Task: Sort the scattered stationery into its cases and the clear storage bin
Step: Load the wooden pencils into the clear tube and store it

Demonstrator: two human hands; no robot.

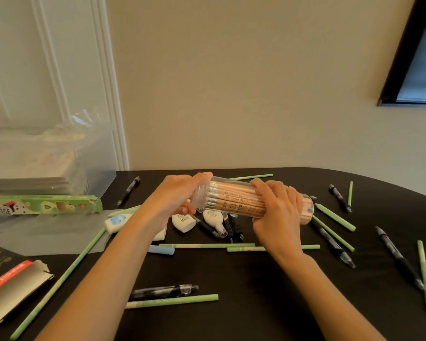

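Note:
A clear tube full of wooden pencils (234, 199) is held sideways above the black table (244, 279). My left hand (177, 193) grips its clear cap end on the left. My right hand (278, 207) wraps round the tube's right half. Several green pencils (172, 301) and black pens (162, 290) lie scattered over the table. White correction tapes (183, 222) lie under the tube. The clear storage bin (47, 156) stands at the back left. A green pencil box (47, 205) lies open in front of it.
A black and grey cardboard box (12, 274) holding a red item lies open at the left front edge. A grey sheet (59, 232) lies beneath the green box. A blue eraser (161, 249) rests near my left forearm. The wall runs behind the table.

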